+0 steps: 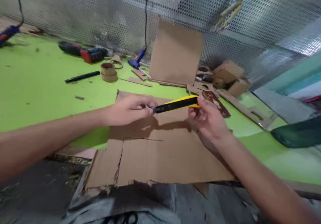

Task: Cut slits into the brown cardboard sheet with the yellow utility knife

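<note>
Plenty of green tabletop (50,63) to work over; best to stay square to its near edge. Next down in size, cardboard sheet (175,157), lying flat beneath both hands and reaching the near edge; for any pressing, favour the part backed by the table. Smaller, and well behind, upright cardboard panel (177,53); leave clear of elbows and tool. Then hands, apart from each other but joined through one tool: right hand (210,120) clamped by thumb and fingers on the rear end, left hand (127,110) pinching the grey nose. Smaller still, yellow-and-black cutter (177,104), held between them above the sheet, rear end a little higher in view. Probably wise to let the right grip carry the weight and keep the left touch light, on the flanks of the nose and out of the blade's line. Blade: too hidden by fingertips to tell if out or in, so treat as exposed. For any adjusting, go slowly, nose turned away from the opposite wrist. Smallest, crosswise slit (142,139) and ragged split (119,162) in the sheet; avoid snagging the tip or leaning hard there, likely weak spots.
</note>
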`<state>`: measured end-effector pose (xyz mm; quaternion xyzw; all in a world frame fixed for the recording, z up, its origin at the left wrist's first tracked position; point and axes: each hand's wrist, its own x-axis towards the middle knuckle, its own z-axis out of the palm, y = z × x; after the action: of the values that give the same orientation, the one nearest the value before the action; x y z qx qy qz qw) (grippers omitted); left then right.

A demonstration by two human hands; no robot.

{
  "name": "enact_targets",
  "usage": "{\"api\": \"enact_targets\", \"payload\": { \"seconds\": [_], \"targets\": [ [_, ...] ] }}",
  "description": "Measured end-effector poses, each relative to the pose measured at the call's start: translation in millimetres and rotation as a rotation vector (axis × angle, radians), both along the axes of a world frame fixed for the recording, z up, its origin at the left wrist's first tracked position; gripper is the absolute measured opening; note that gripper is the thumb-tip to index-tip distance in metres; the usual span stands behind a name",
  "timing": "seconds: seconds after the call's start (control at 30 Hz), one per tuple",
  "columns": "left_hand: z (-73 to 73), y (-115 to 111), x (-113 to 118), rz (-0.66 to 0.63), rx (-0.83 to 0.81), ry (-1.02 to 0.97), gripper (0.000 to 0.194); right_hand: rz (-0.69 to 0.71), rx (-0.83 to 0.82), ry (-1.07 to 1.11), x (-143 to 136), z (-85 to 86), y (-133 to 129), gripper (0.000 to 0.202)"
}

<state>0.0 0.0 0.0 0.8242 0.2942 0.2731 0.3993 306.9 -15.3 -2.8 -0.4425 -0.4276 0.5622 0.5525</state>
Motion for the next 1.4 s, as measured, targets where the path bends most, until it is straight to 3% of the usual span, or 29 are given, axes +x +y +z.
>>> {"api": "enact_targets", "payload": {
  "seconds": [0.37,0.5,0.7,0.83,1.1,1.27,1.4],
  "targets": [
    [3.0,-4,1,-0.004,-0.077,0.044,0.015,0.247,-0.227,0.065,-1,10.3,-1,0.048],
    [1.3,-6,3,-0.056,-0.102,-0.019,0.014,0.36,-0.197,0.07,1,12.4,-4,0.06],
    [-1.4,-6,2,-0.067,-0.007,-0.007,0.013,0.62,-0.093,0.049,6,8.4,-11,0.059],
    [-1.4,-6,2,-0.096,0.157,0.031,0.016,0.733,-0.078,0.021,1,6.9,-17,0.063],
    [-7.2,-4,0,-0.16,0.574,0.147,0.018,0.652,-0.097,-0.067,-12,11.8,-27,0.056],
    [-8.3,-12,5,-0.179,0.88,0.243,0.024,0.601,-0.08,-0.243,-12,10.8,-31,0.048],
    [-6.3,-17,7,-0.19,0.987,0.275,0.028,0.587,-0.066,-0.275,-9,7.1,-31,0.038]
  ]
}}
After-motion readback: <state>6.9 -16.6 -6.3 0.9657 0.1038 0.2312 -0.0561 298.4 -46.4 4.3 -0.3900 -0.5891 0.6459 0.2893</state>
